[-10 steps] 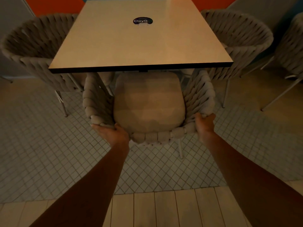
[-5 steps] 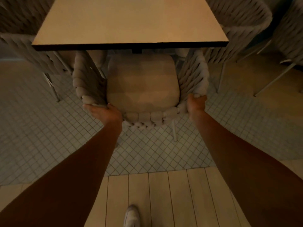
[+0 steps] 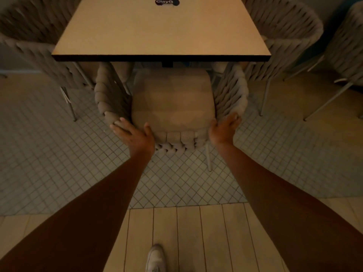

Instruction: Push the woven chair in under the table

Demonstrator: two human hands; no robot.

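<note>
The woven chair [image 3: 170, 107] sits directly ahead of both hands, its front tucked under the table [image 3: 161, 55]; left hand [image 3: 135, 134] and right hand [image 3: 224, 128] rest open-fingered on its back rim, equally near.

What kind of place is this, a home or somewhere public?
Probably a café or small restaurant: a square table bearing a round branded sticker, several matching woven chairs set around it, and hard-wearing small-tiled flooring underneath.
</note>
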